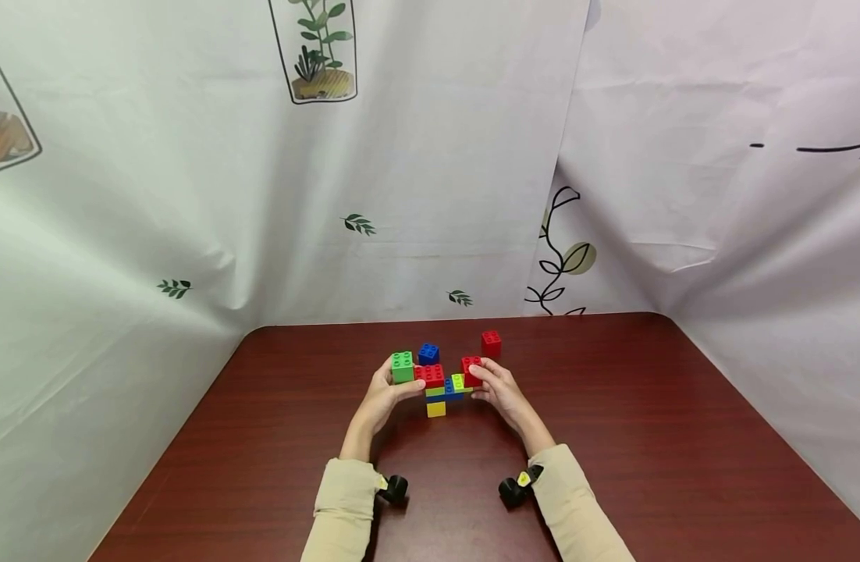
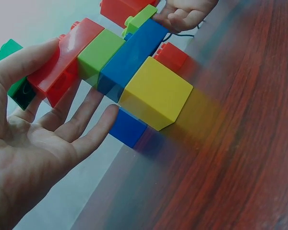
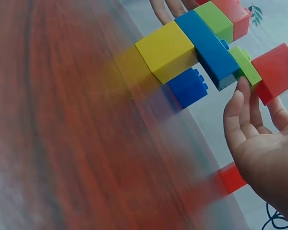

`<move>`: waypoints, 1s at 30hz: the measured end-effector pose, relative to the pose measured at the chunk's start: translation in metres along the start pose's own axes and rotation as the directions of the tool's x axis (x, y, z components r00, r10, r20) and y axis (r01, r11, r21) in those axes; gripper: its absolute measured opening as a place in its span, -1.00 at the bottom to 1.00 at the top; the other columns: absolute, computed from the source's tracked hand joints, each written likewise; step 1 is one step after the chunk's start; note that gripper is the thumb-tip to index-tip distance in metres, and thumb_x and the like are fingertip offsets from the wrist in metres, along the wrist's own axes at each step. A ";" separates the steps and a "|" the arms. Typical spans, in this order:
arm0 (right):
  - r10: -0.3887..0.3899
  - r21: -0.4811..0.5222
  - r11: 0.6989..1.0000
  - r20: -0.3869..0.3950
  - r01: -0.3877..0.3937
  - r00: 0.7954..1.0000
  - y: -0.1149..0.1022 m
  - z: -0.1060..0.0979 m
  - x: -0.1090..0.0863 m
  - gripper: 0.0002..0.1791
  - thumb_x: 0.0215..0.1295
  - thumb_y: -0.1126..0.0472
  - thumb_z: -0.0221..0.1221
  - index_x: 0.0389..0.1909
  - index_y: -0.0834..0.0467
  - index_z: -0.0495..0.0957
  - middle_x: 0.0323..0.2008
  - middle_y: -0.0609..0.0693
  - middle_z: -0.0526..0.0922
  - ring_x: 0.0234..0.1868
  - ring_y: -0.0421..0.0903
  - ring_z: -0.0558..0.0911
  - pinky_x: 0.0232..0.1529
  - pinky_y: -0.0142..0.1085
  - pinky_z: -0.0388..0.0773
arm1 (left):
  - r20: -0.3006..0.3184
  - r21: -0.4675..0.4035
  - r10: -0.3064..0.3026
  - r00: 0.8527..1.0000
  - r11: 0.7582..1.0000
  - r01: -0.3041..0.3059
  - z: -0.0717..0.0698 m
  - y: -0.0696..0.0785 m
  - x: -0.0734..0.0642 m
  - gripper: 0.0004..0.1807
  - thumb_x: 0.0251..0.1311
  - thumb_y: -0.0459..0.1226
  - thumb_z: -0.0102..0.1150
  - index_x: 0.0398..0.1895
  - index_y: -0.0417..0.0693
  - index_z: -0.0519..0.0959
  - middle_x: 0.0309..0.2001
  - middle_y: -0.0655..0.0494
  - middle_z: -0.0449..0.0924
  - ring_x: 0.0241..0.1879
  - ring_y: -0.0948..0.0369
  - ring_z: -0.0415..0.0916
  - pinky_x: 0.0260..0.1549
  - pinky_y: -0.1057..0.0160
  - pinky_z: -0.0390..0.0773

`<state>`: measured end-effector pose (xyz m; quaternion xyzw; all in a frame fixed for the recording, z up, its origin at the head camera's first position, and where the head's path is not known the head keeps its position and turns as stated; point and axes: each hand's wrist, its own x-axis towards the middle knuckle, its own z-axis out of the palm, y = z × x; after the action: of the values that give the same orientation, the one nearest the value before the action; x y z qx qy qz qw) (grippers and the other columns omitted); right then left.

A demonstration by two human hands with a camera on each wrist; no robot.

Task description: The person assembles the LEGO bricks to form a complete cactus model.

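A built brick structure stands in the middle, with a yellow brick [image 1: 436, 409] at its base, right at the tabletop. Above that lies a long blue brick [image 2: 137, 55], bearing a light green brick [image 2: 100, 56] on its left and a thin lime brick [image 3: 246, 65] on its right. My left hand [image 1: 379, 403] grips the longer red brick [image 1: 430, 375] on the upper left, thumb on its near face. A green brick [image 1: 402, 365] projects beyond that, beside the fingers. With thumb and fingers, my right hand [image 1: 503, 394] holds the right red brick [image 3: 277, 72], fingertips at the lime piece.
A loose blue brick [image 1: 428, 353] sits on the table behind the structure. Farther right, near the back edge, is a loose red brick [image 1: 491, 343]. The brown tabletop [image 1: 655, 453] meets a printed white curtain [image 1: 430, 156] at the back and sides.
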<state>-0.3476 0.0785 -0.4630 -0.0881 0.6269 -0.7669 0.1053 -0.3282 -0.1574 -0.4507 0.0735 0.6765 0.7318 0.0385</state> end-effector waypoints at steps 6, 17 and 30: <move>-0.026 0.053 0.998 -0.009 0.026 1.000 0.001 0.001 0.000 -0.88 0.40 0.22 0.03 -0.10 0.12 0.42 -0.33 -0.18 0.59 -0.39 -0.23 0.57 -0.27 -0.46 0.57 | 0.005 -0.012 0.000 1.000 1.000 0.000 0.000 -0.001 0.000 -0.41 0.16 -0.43 0.22 0.28 -0.15 0.29 -0.15 0.17 0.58 -0.13 0.26 0.61 0.01 0.17 0.65; -0.052 0.122 0.991 -0.029 0.055 0.998 0.004 0.006 -0.001 -0.88 0.38 0.28 0.03 -0.12 0.06 0.42 -0.25 -0.16 0.53 -0.38 -0.24 0.52 -0.30 -0.46 0.53 | 0.003 -0.011 -0.005 1.000 1.000 0.005 -0.001 -0.002 0.000 -0.39 0.16 -0.43 0.22 0.28 -0.18 0.27 -0.15 0.15 0.56 -0.13 0.26 0.61 0.03 0.15 0.65; -0.040 0.203 0.978 -0.048 0.049 0.998 0.005 0.010 0.001 -0.81 0.36 0.31 0.01 -0.04 0.15 0.40 -0.25 -0.14 0.54 -0.36 -0.22 0.51 -0.30 -0.43 0.49 | 0.020 -0.016 -0.001 1.000 1.000 0.001 -0.001 -0.002 0.001 -0.33 0.17 -0.43 0.21 0.34 -0.29 0.18 -0.15 0.17 0.56 -0.14 0.28 0.60 0.00 0.22 0.66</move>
<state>-0.3454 0.0674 -0.4662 -0.0741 0.5449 -0.8311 0.0826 -0.3294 -0.1585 -0.4530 0.0800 0.6702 0.7364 0.0462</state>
